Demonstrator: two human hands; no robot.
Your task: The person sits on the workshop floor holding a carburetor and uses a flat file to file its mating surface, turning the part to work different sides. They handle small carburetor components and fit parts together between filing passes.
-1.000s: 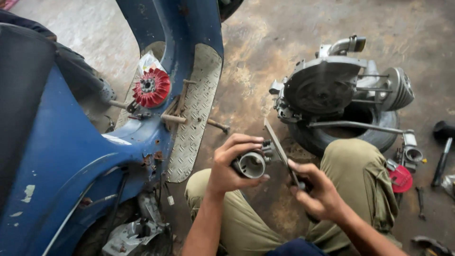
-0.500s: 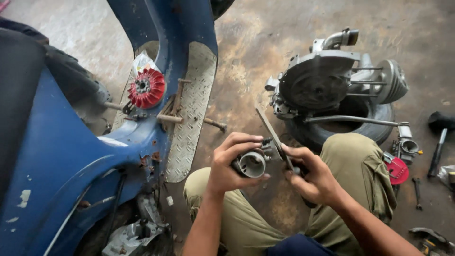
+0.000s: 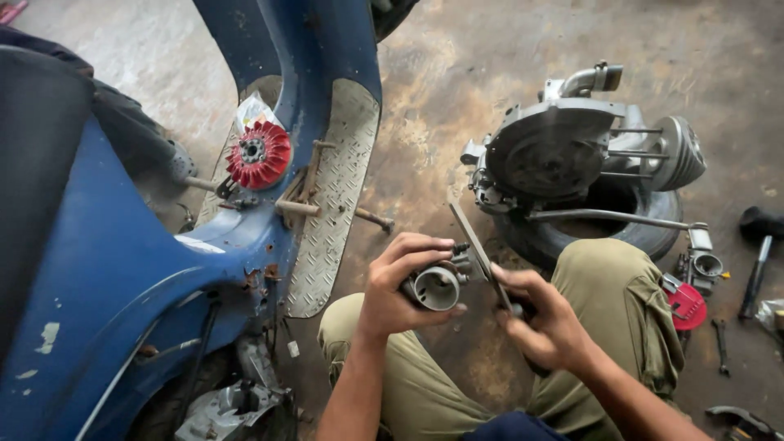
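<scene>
Two hands: both work over the person's lap, between the raised knees in olive trousers point(image 3: 629, 318).
Left hand point(image 3: 400, 286): fingers curled tight around a small metal carburettor point(image 3: 437, 286), its round open mouth facing the camera; thumb under the rim, fingertips over the top.
Right hand point(image 3: 543, 322): fingers closed around the handle of a long flat tool point(image 3: 478, 253), forefinger laid along it; the blade slants up and left and its lower part meets the carburettor's right side.
Carburettor place: in the air above the concrete floor point(image 3: 457, 90), just left of the right knee, near the lower edge of the view.
Left edge: blue scooter body point(image 3: 122, 269) fills the left side; its ribbed footboard point(image 3: 335, 196) runs down to end just beside the left knee.
Red fan wheel point(image 3: 258, 153): sits on the footboard near its left edge.
Right edge: engine block point(image 3: 563, 151) rests on a tyre point(image 3: 653, 233), just beyond the right knee.
Far right: black hammer point(image 3: 759, 245) and red cap point(image 3: 688, 306) lie on the floor.
Open room: bare stained floor between footboard and engine, running up to the top edge.
</scene>
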